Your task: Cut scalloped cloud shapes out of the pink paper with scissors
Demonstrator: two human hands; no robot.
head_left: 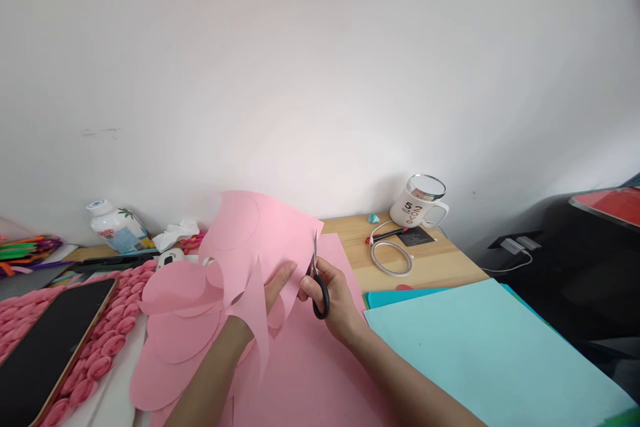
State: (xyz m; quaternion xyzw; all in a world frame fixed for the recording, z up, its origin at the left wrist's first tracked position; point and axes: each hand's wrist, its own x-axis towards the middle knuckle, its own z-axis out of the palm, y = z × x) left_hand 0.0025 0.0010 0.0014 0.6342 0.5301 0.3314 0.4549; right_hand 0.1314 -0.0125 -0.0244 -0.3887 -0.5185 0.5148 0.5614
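My right hand [340,297] grips a pair of scissors [321,303] with black handles, fingers closed round the loops. The blades point up and away from me, against the right edge of a raised pink paper sheet [285,227]. That sheet has curved cut-outs, and a faint round outline shows at its upper left. My left hand [279,283] holds the sheet from below with the thumb on top; paper hides most of its fingers. Rounded pink paper pieces [175,340] lie in a pile at the left. Under both hands is a flat pink sheet [310,373].
Light blue paper [465,340] lies at the right. Behind it stand a white mug [413,207] and a coiled white cable [393,273]. At the left are a phone [55,340] on a pink braided mat [107,327], a white bottle [117,227] and a crumpled tissue [175,233].
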